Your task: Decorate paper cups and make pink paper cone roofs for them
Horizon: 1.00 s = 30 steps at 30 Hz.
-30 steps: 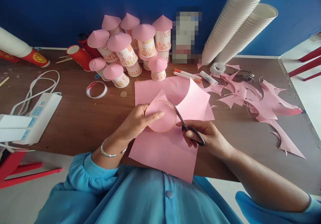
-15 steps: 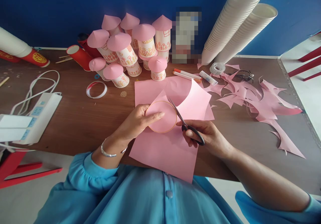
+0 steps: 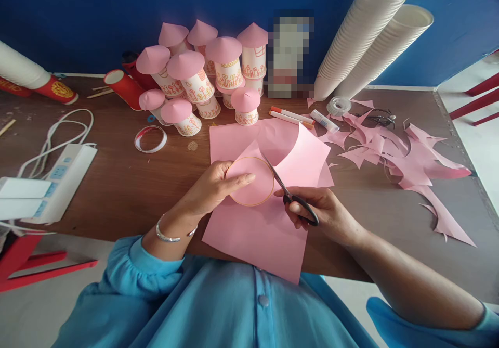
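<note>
Between thumb and fingers, my left hand point(image 3: 218, 184) grips a piece of pink paper point(image 3: 257, 181) marked with a round orange outline. My right hand point(image 3: 323, 210) is wrapped round the black handles of a pair of scissors point(image 3: 286, 189). The blades look nearly closed and lie along the right side of the outlined circle, pointing up and left. Part of the paper curls up to the right of the blades. Another pink sheet point(image 3: 253, 239) lies below my hands and overhangs the table's front edge.
Several paper-cup towers with pink cone roofs point(image 3: 224, 51) stand at the back. Tall stacks of white cups point(image 3: 362, 30) lean on the blue wall. Pink offcuts point(image 3: 413, 155), markers point(image 3: 290, 116) and clear tape point(image 3: 338, 106) lie right; a tape roll point(image 3: 150, 140) and power strip point(image 3: 66, 179) left.
Almost nothing differs. Both hands, the pink paper and the scissors hold nearly the same place, and the whole view has shifted very slightly.
</note>
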Available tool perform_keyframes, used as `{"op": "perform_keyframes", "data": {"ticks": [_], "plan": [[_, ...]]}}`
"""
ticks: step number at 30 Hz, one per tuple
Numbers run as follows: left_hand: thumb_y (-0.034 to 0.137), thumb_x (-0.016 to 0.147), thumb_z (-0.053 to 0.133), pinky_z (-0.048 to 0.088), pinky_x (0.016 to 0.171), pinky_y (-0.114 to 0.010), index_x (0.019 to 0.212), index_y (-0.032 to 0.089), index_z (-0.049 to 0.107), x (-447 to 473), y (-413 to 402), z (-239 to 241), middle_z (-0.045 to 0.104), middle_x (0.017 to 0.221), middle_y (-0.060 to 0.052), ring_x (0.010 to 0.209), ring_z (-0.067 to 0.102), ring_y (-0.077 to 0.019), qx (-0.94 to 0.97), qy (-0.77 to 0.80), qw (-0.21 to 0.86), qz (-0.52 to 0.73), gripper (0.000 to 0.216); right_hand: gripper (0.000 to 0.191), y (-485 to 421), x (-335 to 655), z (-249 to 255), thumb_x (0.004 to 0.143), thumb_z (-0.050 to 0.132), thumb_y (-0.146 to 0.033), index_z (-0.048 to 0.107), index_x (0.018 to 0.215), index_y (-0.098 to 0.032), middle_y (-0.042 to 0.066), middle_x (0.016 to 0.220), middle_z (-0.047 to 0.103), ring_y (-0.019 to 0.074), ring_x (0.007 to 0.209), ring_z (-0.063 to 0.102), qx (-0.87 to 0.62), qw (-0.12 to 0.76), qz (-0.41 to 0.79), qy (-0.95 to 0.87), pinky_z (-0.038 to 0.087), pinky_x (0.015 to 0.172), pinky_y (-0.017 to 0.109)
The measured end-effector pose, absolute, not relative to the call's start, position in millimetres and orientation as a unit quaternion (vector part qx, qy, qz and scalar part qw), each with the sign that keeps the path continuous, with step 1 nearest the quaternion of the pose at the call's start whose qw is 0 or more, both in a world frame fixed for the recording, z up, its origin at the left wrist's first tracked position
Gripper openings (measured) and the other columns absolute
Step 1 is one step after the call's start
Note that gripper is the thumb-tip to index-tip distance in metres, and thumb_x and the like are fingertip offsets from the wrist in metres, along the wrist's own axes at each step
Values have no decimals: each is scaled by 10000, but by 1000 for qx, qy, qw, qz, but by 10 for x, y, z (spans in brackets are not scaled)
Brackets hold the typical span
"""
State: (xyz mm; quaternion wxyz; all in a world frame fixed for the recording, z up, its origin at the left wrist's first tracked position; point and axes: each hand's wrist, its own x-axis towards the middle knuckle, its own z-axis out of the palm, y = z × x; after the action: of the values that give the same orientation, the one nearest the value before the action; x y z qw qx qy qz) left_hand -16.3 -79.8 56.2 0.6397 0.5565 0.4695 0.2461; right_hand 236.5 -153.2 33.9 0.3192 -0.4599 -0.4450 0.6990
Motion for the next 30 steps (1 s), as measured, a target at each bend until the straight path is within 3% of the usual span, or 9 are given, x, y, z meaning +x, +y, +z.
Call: {"op": "perform_keyframes", "data": {"ticks": [7, 14, 30], "plan": [[494, 828, 781, 431, 643, -267, 809, 131, 707, -189, -773, 544, 618, 735, -17, 699, 549, -156, 546, 463, 653, 247, 370, 615, -1536, 2370, 338, 869, 764, -608, 732, 1215, -100, -15, 618, 572, 110, 565, 520, -461, 313, 700, -448, 404, 517, 244], [470, 857, 760, 384, 621, -246, 727, 142, 621, -195, -782, 562, 536, 704, 8, 683, 486, -128, 561, 462, 646, 236, 379, 610, -1539, 2362, 358, 882, 753, -602, 728, 1224, -98, -16, 618, 565, 112, 568, 517, -458, 319, 698, -449, 404, 512, 245], [491, 846, 774, 410, 636, -268, 812, 135, 690, -225, -762, 520, 584, 731, -11, 698, 526, -149, 542, 461, 659, 246, 368, 574, -1527, 2365, 378, 889, 753, -573, 734, 1209, -96, -29, 588, 543, 101, 544, 485, -461, 309, 699, -451, 399, 510, 242]]}}
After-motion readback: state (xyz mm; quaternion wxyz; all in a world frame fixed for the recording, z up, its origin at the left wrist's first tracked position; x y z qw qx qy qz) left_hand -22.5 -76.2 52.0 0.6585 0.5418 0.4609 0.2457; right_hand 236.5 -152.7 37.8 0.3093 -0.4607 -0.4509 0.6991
